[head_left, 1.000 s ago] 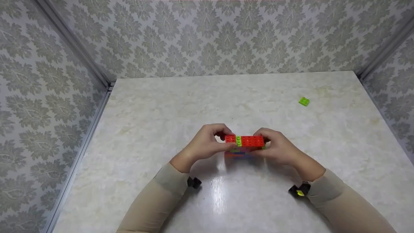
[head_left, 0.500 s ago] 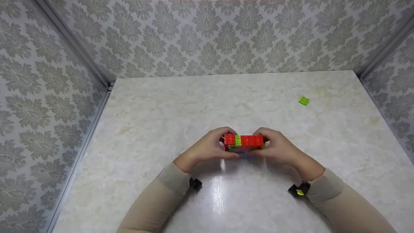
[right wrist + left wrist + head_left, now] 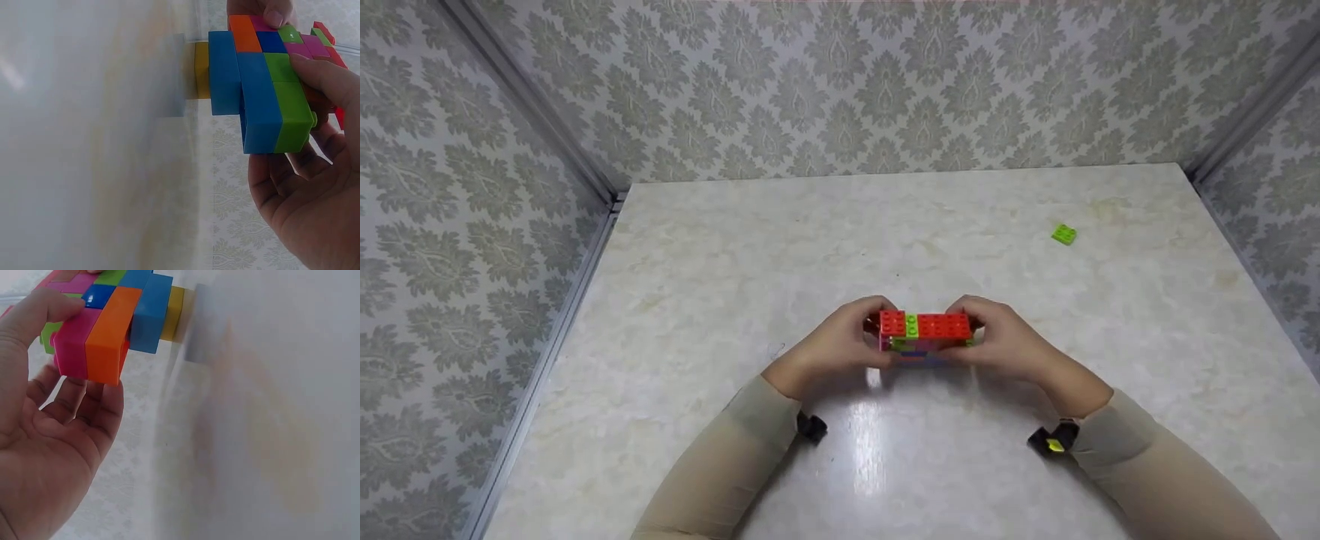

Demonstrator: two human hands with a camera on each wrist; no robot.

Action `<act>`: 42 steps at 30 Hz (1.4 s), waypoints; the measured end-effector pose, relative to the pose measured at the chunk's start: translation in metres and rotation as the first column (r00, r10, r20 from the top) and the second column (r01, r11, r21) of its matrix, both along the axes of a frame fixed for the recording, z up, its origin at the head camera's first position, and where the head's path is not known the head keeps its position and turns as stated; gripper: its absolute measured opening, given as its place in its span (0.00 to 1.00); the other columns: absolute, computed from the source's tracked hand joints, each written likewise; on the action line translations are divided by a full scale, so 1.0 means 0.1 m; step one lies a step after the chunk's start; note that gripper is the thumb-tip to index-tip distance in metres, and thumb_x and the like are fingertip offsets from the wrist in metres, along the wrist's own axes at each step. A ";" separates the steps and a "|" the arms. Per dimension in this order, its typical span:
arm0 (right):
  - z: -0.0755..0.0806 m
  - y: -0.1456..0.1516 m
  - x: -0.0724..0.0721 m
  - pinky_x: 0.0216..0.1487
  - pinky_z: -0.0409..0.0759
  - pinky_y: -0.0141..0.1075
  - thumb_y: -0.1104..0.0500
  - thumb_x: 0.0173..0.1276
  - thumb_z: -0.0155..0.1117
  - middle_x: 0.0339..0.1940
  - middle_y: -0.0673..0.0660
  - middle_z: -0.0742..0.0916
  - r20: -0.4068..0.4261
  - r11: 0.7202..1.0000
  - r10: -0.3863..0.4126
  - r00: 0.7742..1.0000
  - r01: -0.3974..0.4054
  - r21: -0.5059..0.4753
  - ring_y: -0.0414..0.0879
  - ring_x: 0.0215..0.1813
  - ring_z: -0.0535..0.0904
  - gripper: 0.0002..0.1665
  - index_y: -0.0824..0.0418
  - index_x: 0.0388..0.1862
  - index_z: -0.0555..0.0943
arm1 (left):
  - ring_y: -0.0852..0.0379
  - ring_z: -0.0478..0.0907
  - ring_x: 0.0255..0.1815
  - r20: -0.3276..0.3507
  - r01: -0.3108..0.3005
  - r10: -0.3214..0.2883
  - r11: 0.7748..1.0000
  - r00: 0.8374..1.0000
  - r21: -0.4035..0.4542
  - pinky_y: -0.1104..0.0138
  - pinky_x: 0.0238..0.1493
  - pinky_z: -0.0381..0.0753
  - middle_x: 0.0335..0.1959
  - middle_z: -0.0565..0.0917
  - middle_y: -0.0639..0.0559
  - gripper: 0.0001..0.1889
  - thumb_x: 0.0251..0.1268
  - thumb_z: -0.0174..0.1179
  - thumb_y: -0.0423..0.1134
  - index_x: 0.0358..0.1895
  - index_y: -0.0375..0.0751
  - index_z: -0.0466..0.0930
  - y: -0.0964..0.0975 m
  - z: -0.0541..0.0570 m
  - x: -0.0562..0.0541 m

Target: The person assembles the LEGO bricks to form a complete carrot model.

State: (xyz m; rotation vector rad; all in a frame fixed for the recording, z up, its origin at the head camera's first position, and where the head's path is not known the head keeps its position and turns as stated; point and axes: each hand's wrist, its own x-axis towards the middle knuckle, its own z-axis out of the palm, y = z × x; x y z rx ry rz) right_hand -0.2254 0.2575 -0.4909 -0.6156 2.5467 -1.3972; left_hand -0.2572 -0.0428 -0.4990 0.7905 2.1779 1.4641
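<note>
A build of toy building bricks [image 3: 945,325] stands upright between both hands, its red studded top facing the head camera. Wrist views show pink, orange, blue and green bricks in its side, and a yellow brick [image 3: 202,70] at its foot, against the tabletop. My left hand [image 3: 840,341] grips the left end, thumb on the near face and fingers curled behind. At the other end my right hand [image 3: 1009,341] holds on, its thumb across the green and pink bricks [image 3: 281,67]. The fingertips behind the build are partly hidden.
A loose green brick [image 3: 1064,235] lies toward the back right of the pale, glossy table [image 3: 750,247]. Patterned walls [image 3: 840,90] border the table at the back and sides. Each wrist carries a small black camera [image 3: 811,427].
My left thumb has dropped from the red top edge to lower on the near face, and the left fingers have drawn down behind. The build and right hand stay nearly where they were.
</note>
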 end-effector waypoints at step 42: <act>0.19 1.51 -1.29 0.82 0.74 0.65 0.54 0.83 0.71 0.87 0.73 0.71 0.144 0.808 -0.564 0.813 0.506 0.304 0.71 0.84 0.70 0.41 0.66 0.88 0.69 | 0.52 0.85 0.55 0.011 0.004 -0.004 1.000 1.000 -0.020 0.52 0.67 0.85 0.61 0.88 0.50 0.22 0.62 0.76 0.27 0.57 0.45 0.83 0.00 -0.05 0.00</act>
